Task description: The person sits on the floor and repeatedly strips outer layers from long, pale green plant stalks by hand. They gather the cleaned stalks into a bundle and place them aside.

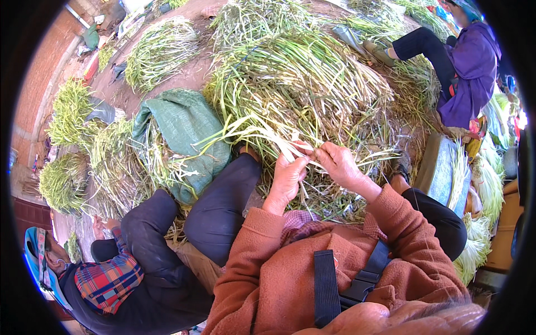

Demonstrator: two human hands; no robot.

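My left hand [287,178] grips a few pale stalks [282,144] with long, flat green leaves, which fan out to the upper left. Close against it, my right hand [340,164] pinches the stalks' whitish lower part between thumb and fingers. Both hands are above my lap, at the near side of a large heap of green and straw-coloured stalks [310,79]. Loose trimmings and dry leaf bits [331,203] lie between my feet, below the hands. The exact finger contact is partly hidden by the fingers themselves.
A green woven sack [190,130] lies beside my left leg. To my right, a blue-grey block [437,167] carries pale stalks [458,176], with whitish bundles [488,184] beyond. One person [109,276] sits close at left, another [471,71] at upper right. More stalk piles [163,52] stand further off.
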